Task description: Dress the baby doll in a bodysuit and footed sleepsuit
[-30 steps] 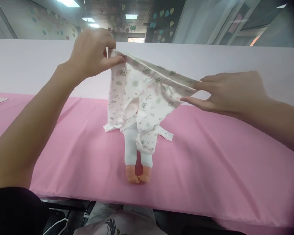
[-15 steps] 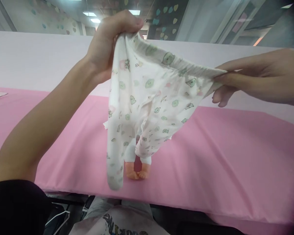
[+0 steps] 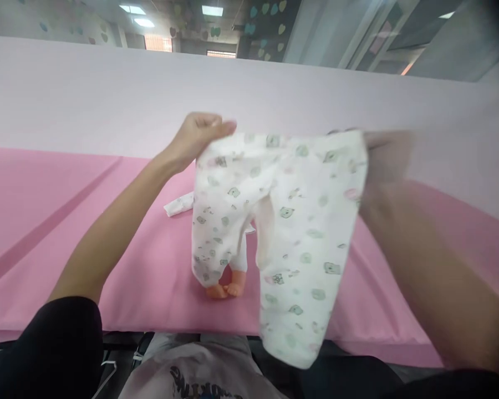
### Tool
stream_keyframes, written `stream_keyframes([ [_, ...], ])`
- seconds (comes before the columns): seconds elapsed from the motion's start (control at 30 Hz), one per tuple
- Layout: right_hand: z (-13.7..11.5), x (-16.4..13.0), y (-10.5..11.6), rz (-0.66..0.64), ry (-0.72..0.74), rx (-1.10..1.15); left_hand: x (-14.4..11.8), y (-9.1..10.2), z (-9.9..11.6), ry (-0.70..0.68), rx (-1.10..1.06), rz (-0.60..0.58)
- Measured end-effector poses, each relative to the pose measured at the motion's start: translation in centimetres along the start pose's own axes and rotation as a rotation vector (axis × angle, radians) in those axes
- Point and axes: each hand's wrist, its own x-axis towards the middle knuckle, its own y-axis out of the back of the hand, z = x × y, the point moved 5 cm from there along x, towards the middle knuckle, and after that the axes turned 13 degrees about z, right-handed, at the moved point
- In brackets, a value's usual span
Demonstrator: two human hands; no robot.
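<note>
White baby pants (image 3: 299,216) printed with small green and pink figures hang spread out in front of me. My left hand (image 3: 203,136) is closed on one end of the waistband. At the other end my right hand (image 3: 385,158), blurred by motion, grips the waistband with its fingers partly behind the cloth. Behind the pants a doll (image 3: 235,284) lies on the pink mat, its bare feet and a white-clothed leg showing below the cloth. Most of the doll is hidden. A white printed sleeve (image 3: 179,205) sticks out to the left of the pants.
The pink mat (image 3: 37,238) covers the table up to a pale upright panel (image 3: 87,100) at the back. The mat's front edge lies just before my lap, where a printed light shirt (image 3: 199,371) shows.
Both hands have come down with the pants, and the waistband is now nearly level. The pants have turned to face me more squarely, their right leg hanging lower. The head view has shifted slightly.
</note>
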Motion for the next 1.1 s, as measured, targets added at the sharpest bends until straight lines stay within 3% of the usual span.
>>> stream_keyframes([
  [0.07,3.1,-0.2,-0.9,-0.014,-0.105,0.117,-0.9,0.5,-3.4,-0.007,0.199,-0.073],
  [0.17,6.7,-0.8,-2.7,-0.244,-0.119,-0.015,-2.3,0.9,-7.5,0.034,0.363,-0.137],
  [0.23,8.6,-1.3,-3.8,-0.367,-0.050,-0.234,-3.1,0.9,-9.5,0.052,0.438,-0.151],
  [0.33,11.1,-2.2,-5.8,-0.442,0.125,-0.611,-4.1,-0.1,-11.7,-0.027,0.597,-0.230],
  [0.43,12.9,-3.7,-8.9,-0.473,0.330,-0.768,-4.8,-1.2,-13.3,-0.110,0.665,-0.268],
  [0.57,13.4,-5.5,-12.7,-0.450,0.343,-0.586,-5.3,-2.0,-14.0,-0.024,0.529,-0.208],
  [0.7,12.5,-5.1,-13.8,-0.332,0.090,-0.268,-5.4,-1.9,-12.9,0.081,0.431,-0.102],
  [0.8,12.3,-4.5,-14.0,-0.331,-0.139,-0.028,-5.4,-1.5,-12.2,0.140,0.464,-0.048],
  [0.87,12.7,-4.1,-13.9,-0.323,-0.267,0.051,-5.7,-1.6,-12.4,0.177,0.532,-0.115],
  [0.93,13.1,-3.8,-13.5,-0.286,-0.333,0.061,-6.1,-1.9,-13.1,0.243,0.597,-0.255],
  [1.03,13.3,-3.5,-13.0,-0.278,-0.318,0.008,-6.7,-2.1,-14.3,0.314,0.649,-0.432],
  [1.1,13.0,-3.8,-13.0,-0.395,-0.278,-0.050,-6.5,-1.8,-14.4,0.311,0.637,-0.462],
])
